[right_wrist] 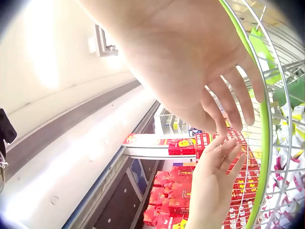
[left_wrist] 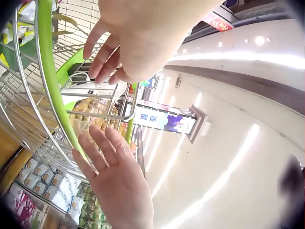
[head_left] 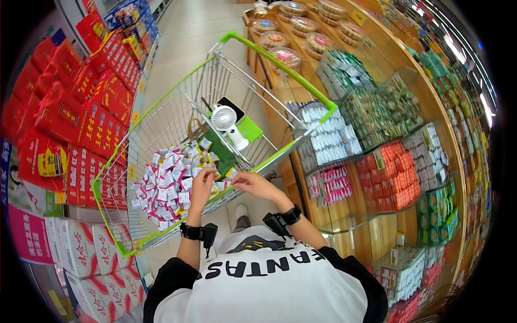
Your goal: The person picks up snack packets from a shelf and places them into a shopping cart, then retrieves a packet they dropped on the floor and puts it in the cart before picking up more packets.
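Observation:
A green-rimmed wire shopping cart (head_left: 301, 81) holds a heap of small wrapped packets (head_left: 169, 180), a white handheld fan (head_left: 229, 126), a dark flat item (head_left: 231, 107) and a green bag (head_left: 218, 153). Over its near edge, my left hand (head_left: 202, 188) (left_wrist: 147, 38) (right_wrist: 212, 186) has its fingers loosely bent, nothing visible in them. Facing it across a small gap is my right hand (head_left: 257, 185) (left_wrist: 123, 186) (right_wrist: 181, 62), fingers apart and slightly bent, also with nothing visible in it. The hands do not touch.
Red boxed goods (head_left: 102, 129) and white cartons (head_left: 89, 247) line the left side. Along the right stands a wooden display shelf (head_left: 377, 231) with bins of packets and round tubs (head_left: 285, 56). Tiled floor (head_left: 183, 27) runs ahead between them.

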Motion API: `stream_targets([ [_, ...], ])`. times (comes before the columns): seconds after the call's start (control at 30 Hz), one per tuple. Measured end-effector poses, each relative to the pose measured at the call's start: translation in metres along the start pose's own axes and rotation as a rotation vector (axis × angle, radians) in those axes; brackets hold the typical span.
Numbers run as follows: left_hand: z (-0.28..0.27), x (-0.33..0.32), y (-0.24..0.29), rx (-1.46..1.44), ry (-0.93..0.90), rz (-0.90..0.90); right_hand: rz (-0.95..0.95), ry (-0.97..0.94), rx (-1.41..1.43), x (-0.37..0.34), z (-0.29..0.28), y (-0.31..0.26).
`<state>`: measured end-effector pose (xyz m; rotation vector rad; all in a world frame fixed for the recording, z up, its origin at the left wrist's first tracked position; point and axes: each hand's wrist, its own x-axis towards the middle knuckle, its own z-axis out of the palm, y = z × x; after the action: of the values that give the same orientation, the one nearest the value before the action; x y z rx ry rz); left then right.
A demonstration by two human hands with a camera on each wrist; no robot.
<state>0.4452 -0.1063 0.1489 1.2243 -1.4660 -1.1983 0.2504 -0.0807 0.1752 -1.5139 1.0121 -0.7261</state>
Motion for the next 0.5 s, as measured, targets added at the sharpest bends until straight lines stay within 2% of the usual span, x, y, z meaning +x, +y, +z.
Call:
stream_targets([
  [0.07,0.009,-0.002,0.006,0.000,-0.015,0.007,0.024,0.024,0.010,-0.017,-0.009,0.003],
  [0.13,0.017,-0.005,0.013,0.030,0.001,0.040,0.023,0.025,0.153,-0.033,-0.017,0.010],
  [0.27,0.046,-0.016,0.018,0.007,-0.024,0.047,-0.003,0.092,0.128,-0.063,-0.029,0.015],
  [0.5,0.110,-0.050,0.020,0.016,-0.232,0.026,0.022,0.188,0.073,-0.120,-0.045,0.020],
])
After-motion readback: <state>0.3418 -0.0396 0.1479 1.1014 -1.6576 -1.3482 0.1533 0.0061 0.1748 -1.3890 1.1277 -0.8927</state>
